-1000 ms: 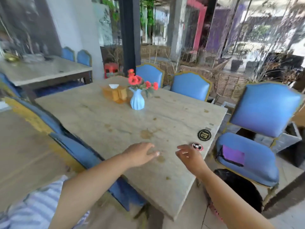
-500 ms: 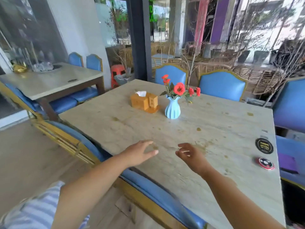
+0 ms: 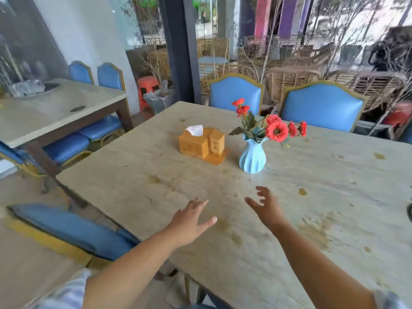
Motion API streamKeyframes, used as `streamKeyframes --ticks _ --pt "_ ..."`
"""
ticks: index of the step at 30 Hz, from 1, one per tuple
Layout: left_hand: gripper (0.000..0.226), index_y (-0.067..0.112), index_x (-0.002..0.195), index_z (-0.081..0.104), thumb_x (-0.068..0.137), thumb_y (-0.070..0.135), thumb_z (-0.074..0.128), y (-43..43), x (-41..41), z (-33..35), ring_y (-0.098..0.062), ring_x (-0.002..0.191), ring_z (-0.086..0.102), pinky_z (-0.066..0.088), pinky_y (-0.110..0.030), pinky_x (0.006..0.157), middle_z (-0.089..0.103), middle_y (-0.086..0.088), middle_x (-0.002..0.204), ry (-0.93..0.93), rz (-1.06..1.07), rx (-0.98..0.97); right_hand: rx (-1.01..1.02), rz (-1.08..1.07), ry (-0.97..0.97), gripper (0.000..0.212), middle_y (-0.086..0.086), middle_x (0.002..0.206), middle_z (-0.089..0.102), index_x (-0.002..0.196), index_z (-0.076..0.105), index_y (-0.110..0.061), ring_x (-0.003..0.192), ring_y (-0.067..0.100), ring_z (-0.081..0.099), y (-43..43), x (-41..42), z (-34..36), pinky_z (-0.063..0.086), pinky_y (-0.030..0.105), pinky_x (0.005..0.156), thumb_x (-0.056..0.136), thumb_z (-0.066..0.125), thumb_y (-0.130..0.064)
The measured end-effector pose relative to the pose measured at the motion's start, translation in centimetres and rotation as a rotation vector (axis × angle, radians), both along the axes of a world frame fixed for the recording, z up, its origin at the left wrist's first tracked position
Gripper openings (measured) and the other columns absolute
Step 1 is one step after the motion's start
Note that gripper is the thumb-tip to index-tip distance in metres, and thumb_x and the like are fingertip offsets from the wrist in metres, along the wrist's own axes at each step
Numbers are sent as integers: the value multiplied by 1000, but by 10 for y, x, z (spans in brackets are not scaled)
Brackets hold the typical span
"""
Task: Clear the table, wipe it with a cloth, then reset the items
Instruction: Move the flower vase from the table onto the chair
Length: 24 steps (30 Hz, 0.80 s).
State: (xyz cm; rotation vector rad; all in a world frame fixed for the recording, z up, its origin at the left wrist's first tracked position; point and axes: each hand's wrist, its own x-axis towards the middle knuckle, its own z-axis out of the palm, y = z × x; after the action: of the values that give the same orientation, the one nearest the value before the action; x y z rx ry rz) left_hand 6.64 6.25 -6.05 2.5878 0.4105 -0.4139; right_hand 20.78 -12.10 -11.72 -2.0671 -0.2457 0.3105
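A stained beige stone table (image 3: 138,188) fills the view. On its far half stand a wooden tissue box holder (image 3: 201,144) with a white tissue sticking up, and to its right a light blue ribbed vase (image 3: 253,158) of red flowers. My left hand (image 3: 189,221) hovers over the table's near part with fingers spread and holds nothing. My right hand (image 3: 266,207) is beside it, fingers loosely spread, empty, a short way in front of the vase. No cloth is in view.
Blue chairs with gold frames stand behind the table (image 3: 236,93) (image 3: 323,107) and at its left side (image 3: 66,230). A second table (image 3: 51,117) stands at the left. A dark round object (image 3: 409,211) peeks in at the right edge.
The view has moved closer to the tissue holder and vase. Both hands have reached forward over the table and spread their fingers. The round coasters have slid out of view to the right.
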Motion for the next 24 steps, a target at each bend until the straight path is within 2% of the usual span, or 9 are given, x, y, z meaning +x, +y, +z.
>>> streamKeyframes --ticks 4,11,16,19,24 --pt "70 26 150 10 93 57 36 24 38 -15 -16 147 3 16 -42 117 0 0 160 -33 2 32 59 -175 1 71 11 132 47 134 38 -13 120 29 49 28 44 -6 43 48 100 76 74 -34" --pt "70 27 150 10 93 57 36 50 108 -36 -16 147 2 13 -44 117 -1 -2 160 -87 -88 48 36 -360 -82 87 16 132 48 135 36 -3 123 32 45 72 119 -13 39 39 100 66 83 -28" --pt "72 31 150 2 92 59 34 54 132 -59 -16 147 1 8 -48 117 -1 0 160 -47 -87 32 20 -421 -101 113 10 147 32 145 19 -12 137 27 29 99 156 -25 30 41 111 58 87 -34" --pt "74 33 149 -4 91 61 32 59 136 -67 -17 147 1 5 -49 117 -1 2 160 -58 -90 2 -63 -435 -144 115 7 150 28 147 15 -12 140 24 22 107 170 -29 25 38 113 59 85 -39" --pt "76 33 149 -8 90 62 31 70 131 -67 -17 147 -3 4 -48 117 -2 2 160 -70 -79 -37 -102 -445 -150 108 10 143 33 143 20 -12 136 27 28 108 174 -30 32 42 109 60 86 -31"
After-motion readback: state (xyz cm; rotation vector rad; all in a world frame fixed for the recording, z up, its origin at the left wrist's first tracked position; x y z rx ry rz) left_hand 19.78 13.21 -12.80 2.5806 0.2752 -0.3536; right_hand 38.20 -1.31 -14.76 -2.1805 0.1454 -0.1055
